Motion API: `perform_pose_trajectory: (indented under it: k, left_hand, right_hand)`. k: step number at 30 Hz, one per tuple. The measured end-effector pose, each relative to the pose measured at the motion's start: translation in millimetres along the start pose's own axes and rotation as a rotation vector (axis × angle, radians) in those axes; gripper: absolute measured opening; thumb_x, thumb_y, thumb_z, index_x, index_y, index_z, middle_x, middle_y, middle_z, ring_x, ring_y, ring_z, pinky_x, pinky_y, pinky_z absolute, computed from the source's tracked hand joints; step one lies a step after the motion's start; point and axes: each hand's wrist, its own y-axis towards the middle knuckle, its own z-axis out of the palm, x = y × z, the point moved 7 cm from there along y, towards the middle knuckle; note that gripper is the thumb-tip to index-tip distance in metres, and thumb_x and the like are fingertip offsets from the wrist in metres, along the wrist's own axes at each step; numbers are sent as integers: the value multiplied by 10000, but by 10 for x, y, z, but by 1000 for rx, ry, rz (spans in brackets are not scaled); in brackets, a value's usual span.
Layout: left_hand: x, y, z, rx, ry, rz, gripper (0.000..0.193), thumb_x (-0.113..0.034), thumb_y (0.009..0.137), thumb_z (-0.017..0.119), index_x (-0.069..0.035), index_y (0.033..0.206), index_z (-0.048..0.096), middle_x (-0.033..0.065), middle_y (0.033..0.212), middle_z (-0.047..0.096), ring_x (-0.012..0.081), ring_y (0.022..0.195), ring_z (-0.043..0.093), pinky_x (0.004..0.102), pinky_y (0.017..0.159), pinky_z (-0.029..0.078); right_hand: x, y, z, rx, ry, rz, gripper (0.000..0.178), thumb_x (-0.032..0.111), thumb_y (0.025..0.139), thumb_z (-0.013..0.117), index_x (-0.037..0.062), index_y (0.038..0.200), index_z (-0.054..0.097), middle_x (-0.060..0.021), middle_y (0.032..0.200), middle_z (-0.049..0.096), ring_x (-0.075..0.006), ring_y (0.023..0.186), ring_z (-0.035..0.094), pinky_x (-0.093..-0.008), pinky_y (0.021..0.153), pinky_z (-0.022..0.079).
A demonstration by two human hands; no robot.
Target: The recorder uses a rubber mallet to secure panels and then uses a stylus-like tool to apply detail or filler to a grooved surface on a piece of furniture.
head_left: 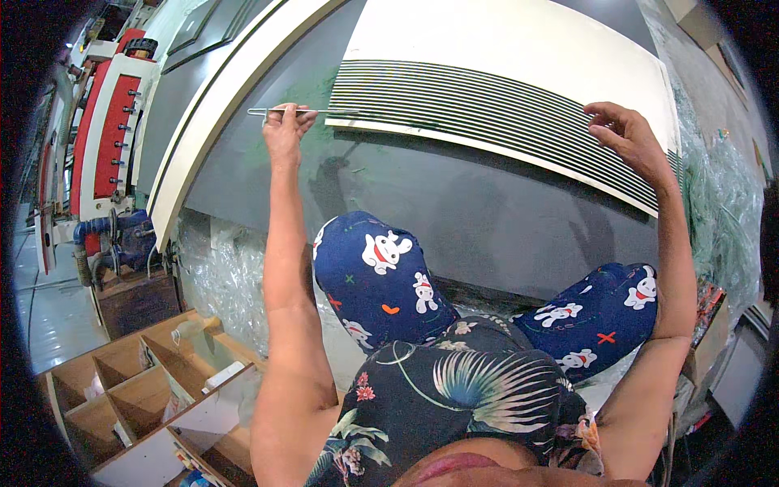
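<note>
A white panel (503, 40) with a band of dark parallel grooves (454, 93) lies on a dark grey board (454, 203) in front of my knees. My left hand (286, 134) is closed around a slim metal rod with a looped end (258, 112). The rod's straight part points right and reaches the panel's left edge; whether it touches the grooves I cannot tell. At the grooves' right part is my right hand (629, 138), with bent fingers and a gap between them and the thumb. Nothing shows in it. Green dust (304, 105) marks the grey board beside the panel.
A curved-looking pale edge strip (219, 97) runs along the board's left. Beyond it stands a red and white machine (114, 138). A wooden compartment box (146, 398) is at lower left. Clear plastic wrap (718, 195) hangs along the right side.
</note>
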Motion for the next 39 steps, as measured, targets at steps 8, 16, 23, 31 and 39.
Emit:
perform_pose_trajectory:
  k: [8, 16, 23, 31, 39]
  left_hand:
    - [-350, 4, -161, -126, 235, 199, 132, -111, 958, 530, 16, 952, 569, 131, 911, 653, 232, 768, 701, 317, 671, 583]
    - [-251, -104, 186, 64, 86, 139, 118, -113, 960, 546, 4, 969, 566, 124, 905, 649, 232, 772, 697, 315, 674, 591]
    - [-167, -87, 313, 105, 177, 123, 109, -100, 965, 533, 6, 968, 558, 130, 893, 643, 227, 767, 693, 318, 685, 588]
    - [-543, 52, -223, -106, 1057, 336, 159, -107, 960, 529, 45, 988, 567, 155, 932, 656, 234, 777, 696, 329, 683, 580]
    - [-465, -160, 105, 45, 210, 151, 114, -112, 957, 551, -2, 976, 571, 136, 931, 649, 230, 800, 691, 342, 732, 591]
  right_hand:
    - [4, -4, -14, -6, -8, -25, 344, 186, 873, 643, 40, 1184, 624, -149, 982, 695, -206, 862, 660, -318, 787, 520]
    - [40, 6, 0, 21, -39, -9, 357, 196, 869, 640, 44, 1191, 621, -163, 1008, 694, -218, 877, 661, -330, 799, 518]
    - [9, -10, -11, 7, -18, 3, 351, 195, 865, 638, 42, 1180, 625, -156, 983, 694, -217, 868, 658, -330, 794, 518]
    - [52, -10, -21, -12, -38, -20, 352, 193, 868, 636, 28, 1179, 619, -160, 979, 695, -211, 866, 662, -322, 781, 522]
    - [51, -8, 19, 23, -27, -28, 330, 183, 882, 639, 23, 1171, 619, -150, 972, 693, -185, 825, 656, -303, 755, 525]
